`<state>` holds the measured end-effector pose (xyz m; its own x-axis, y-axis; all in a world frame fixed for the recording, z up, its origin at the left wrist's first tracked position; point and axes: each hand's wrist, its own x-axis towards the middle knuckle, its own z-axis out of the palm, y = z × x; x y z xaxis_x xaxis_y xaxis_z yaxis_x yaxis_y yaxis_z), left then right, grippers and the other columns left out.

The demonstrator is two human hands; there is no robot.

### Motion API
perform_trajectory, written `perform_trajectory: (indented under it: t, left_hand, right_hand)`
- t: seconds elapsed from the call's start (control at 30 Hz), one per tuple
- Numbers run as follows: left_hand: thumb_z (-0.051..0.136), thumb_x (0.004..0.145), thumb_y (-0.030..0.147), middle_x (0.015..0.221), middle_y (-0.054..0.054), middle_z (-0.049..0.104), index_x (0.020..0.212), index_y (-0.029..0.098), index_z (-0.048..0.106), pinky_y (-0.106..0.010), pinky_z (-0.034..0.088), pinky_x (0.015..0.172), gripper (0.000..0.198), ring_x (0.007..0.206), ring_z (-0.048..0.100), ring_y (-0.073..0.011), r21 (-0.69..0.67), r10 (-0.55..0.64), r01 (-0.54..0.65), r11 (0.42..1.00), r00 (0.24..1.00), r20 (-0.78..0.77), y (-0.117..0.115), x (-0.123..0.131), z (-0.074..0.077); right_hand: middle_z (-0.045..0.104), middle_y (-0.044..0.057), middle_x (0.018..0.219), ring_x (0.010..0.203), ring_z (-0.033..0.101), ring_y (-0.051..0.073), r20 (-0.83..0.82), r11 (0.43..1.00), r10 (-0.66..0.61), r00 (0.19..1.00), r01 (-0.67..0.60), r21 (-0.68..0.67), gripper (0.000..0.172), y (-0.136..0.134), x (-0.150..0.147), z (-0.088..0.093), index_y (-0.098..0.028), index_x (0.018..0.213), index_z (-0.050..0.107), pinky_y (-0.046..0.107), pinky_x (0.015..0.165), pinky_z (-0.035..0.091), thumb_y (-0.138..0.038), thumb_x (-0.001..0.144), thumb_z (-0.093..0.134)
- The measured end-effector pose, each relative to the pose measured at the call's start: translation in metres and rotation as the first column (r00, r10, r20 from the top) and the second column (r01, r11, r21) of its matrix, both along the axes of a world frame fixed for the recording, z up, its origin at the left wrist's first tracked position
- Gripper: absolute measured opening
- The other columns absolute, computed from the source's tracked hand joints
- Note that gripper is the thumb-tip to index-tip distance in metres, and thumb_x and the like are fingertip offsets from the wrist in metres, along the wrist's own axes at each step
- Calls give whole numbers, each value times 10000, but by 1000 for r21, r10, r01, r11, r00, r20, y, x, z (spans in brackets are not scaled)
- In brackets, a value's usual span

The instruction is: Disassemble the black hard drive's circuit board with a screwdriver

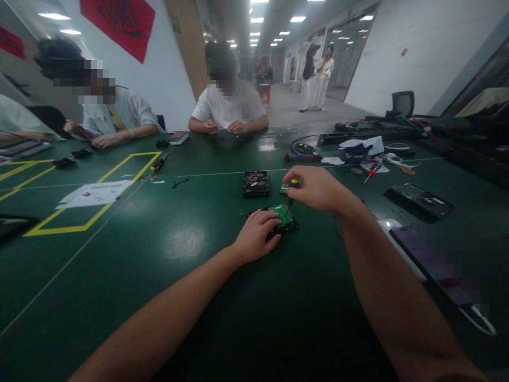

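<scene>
A hard drive with a green circuit board [284, 213] lies on the green table [186, 239]. My left hand [258, 233] rests on its left part, fingers spread over the board. Above and to the right of it, my right hand [314, 187] is closed around a screwdriver with a yellow and black handle [294, 183]; its shaft points down toward the board, and I cannot tell whether the tip touches. A small green board [283, 188] sits beside the right fingertips. Just behind the drive is a second, dark hard drive [256, 184].
At the right are another drive [419, 200], a phone [431, 260] with a white cable, a red screwdriver [372, 171] and tangled cables. At the left lie a paper sheet [93, 194] and a yellow-black screwdriver [159, 162]. People sit across the table.
</scene>
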<state>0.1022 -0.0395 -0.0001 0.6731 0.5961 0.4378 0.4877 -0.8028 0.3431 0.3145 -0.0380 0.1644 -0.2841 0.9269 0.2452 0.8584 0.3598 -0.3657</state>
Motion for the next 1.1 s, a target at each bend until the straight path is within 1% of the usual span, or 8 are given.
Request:
perform_trajectory:
  t: [0.13, 0.3, 0.53, 0.63, 0.8, 0.9, 1.0, 1.1]
  left_hand:
    - [694, 912, 297, 1409, -112, 629, 1300, 251, 628, -612, 380, 1193, 397, 1345, 568, -320, -2, 0, 0, 1000, 1000, 2, 0, 0, -1]
    - [692, 911, 290, 1403, -115, 633, 1296, 247, 627, -610, 387, 1189, 393, 1339, 572, -318, 11, -3, 3, 1000, 1000, 5, 0, 0, -1]
    - [689, 914, 290, 1399, -119, 633, 1295, 233, 629, -598, 384, 1196, 390, 1342, 570, -313, 12, 2, -2, 1000, 1000, 0, -1, 1, 0]
    - [688, 914, 292, 1401, -115, 632, 1299, 244, 628, -598, 383, 1196, 392, 1350, 565, -311, 13, 1, -1, 1000, 1000, 0, 0, 0, 0]
    - [684, 922, 306, 1410, -115, 628, 1308, 243, 626, -595, 382, 1196, 395, 1343, 567, -314, 11, 3, -3, 1000, 1000, -8, 0, 0, -1]
    - [681, 925, 309, 1408, -118, 628, 1305, 232, 627, -593, 375, 1200, 391, 1341, 566, -314, 16, 1, -1, 1000, 1000, -12, 1, 0, -2]
    - [680, 926, 311, 1411, -116, 626, 1305, 235, 627, -587, 378, 1201, 390, 1347, 562, -312, 14, -3, 3, 1000, 1000, -9, 1, 0, -3]
    - [690, 918, 311, 1410, -113, 626, 1308, 243, 628, -582, 381, 1200, 401, 1346, 564, -312, 10, 3, -3, 1000, 1000, -9, 2, 0, -4]
  right_hand:
    - [769, 85, 1011, 871, 675, 238, 30, 999, -31, 999, 31, -8, 195, -2, 0, 1, -197, 986, 746, 361, 829, 508, -213, 807, 671]
    - [763, 58, 955, 824, 667, 220, -11, 999, -5, 1000, 5, -34, 205, -5, -1, 4, -214, 988, 754, 337, 764, 492, -187, 814, 650]
    - [776, 37, 1027, 802, 669, 195, -9, 999, 44, 999, -45, -27, 257, -7, -2, 6, -225, 995, 777, 318, 761, 490, -144, 798, 633]
    - [776, 35, 1009, 806, 672, 195, 10, 998, 56, 998, -56, -28, 264, -8, -2, 8, -227, 1027, 784, 313, 762, 487, -161, 822, 630]
    - [775, 55, 1000, 815, 676, 208, 1, 999, 33, 999, -33, -16, 263, -5, 1, 5, -206, 1077, 760, 327, 785, 492, -179, 843, 645]
    - [765, 83, 1024, 796, 667, 214, 9, 1000, -10, 1000, 9, 19, 313, -2, 4, 0, -181, 1137, 721, 340, 780, 497, -180, 830, 663]
    - [753, 87, 958, 753, 651, 207, 17, 999, -30, 999, 29, 17, 332, 0, 4, -2, -154, 1150, 703, 339, 754, 490, -162, 822, 654]
    - [741, 58, 875, 737, 645, 198, -6, 1000, -1, 1000, 1, -1, 324, -2, 3, -2, -162, 1142, 713, 326, 739, 479, -155, 829, 632]
